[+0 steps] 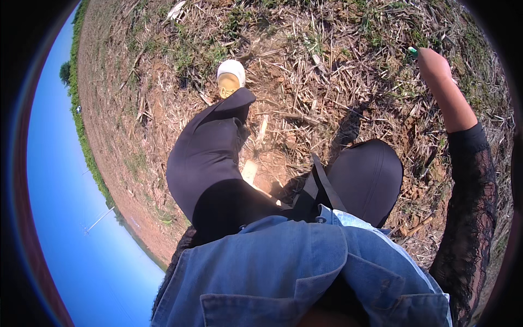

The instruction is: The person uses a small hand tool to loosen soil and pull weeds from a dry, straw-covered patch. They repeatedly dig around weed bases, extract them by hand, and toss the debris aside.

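Note:
My right hand (433,63) is stretched out at the upper right, its back toward the camera, over ground strewn with dry stalks. A short green object with a pale end (413,51) sticks out from its far side; what it is and most of my fingers are hidden. My left hand is out of view; only a bit of black lace sleeve (186,245) shows beside my denim vest (282,261). Between my legs, in black trousers (204,151), a pale flat piece (249,171), perhaps wood, lies on the reddish soil.
Dry stalks, straw and tufts of green grass (233,24) cover the field. My tan shoe with a white toe (229,79) stands ahead, and my bent right knee (367,175) is near the ground. A green hedge row (77,102) and a utility pole (100,220) appear far to the left.

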Demonstrator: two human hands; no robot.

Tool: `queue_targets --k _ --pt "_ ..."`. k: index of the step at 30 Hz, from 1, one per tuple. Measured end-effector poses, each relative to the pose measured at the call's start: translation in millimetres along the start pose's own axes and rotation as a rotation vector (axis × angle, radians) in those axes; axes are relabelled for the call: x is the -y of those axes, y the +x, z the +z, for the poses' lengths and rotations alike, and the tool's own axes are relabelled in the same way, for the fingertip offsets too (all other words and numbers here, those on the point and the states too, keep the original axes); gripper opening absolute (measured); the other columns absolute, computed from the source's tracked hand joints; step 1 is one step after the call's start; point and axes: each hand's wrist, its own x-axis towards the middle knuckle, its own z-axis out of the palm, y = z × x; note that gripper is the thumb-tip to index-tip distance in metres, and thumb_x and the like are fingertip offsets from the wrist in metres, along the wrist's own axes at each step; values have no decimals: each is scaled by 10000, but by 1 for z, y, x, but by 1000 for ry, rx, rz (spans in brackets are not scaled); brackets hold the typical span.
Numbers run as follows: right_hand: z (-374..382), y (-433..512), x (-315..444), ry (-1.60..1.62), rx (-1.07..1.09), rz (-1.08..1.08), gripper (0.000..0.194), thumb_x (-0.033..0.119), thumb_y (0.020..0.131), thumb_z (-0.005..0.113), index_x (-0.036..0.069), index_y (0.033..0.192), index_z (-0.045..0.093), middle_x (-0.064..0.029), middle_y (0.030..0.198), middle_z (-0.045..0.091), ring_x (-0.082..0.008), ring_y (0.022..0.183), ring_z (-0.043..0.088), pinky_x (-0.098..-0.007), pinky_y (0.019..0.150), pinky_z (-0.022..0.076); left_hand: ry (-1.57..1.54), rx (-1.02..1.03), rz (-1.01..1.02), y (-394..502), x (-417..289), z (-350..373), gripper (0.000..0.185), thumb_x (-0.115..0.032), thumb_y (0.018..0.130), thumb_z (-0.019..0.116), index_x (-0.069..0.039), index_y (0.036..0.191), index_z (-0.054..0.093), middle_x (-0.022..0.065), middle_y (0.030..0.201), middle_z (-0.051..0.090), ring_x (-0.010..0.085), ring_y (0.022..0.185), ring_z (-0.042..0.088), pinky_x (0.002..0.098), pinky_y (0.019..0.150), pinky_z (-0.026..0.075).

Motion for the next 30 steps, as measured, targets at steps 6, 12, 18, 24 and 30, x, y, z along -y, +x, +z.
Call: queue_targets --k 6,12,18,24,30 --pt "7 -20 2 237 -14 289 132 97 887 486 14 861 585 -170 762 637 -344 726 649 -441 600 511 182 86 97 53 -54 -67 246 -230 904 568 -70 1078 637 67 986 669 166 915 627 274 769 469" --pt "29 -32 3 127 -20 316 97 116 912 452 54 971 498 -174 766 611 -333 679 622 -468 590 470 363 138 178 111 -81 -158 252 -233 909 565 -74 1092 632 63 1003 667 163 931 623 273 780 465" --pt "49 -22 17 136 9 398 165 169 930 435 65 1027 519 -187 807 621 -381 738 609 -481 649 477 474 79 257 168 -87 -250 259 -237 914 561 -78 1107 627 59 1020 666 159 946 620 273 792 462" --pt "-17 -3 51 155 103 560 248 279 942 473 46 1006 531 -182 861 621 -368 801 608 -475 702 477 536 -9 378 222 -85 -322 266 -241 919 558 -81 1121 623 55 1037 664 156 962 616 272 804 458" --pt "-131 -66 169 466 -239 619 361 381 894 570 119 1140 602 -130 854 675 -293 780 654 -397 676 504 476 -46 487 264 -53 -370 273 -245 924 554 -85 1136 618 51 1055 663 153 977 612 272 815 454"
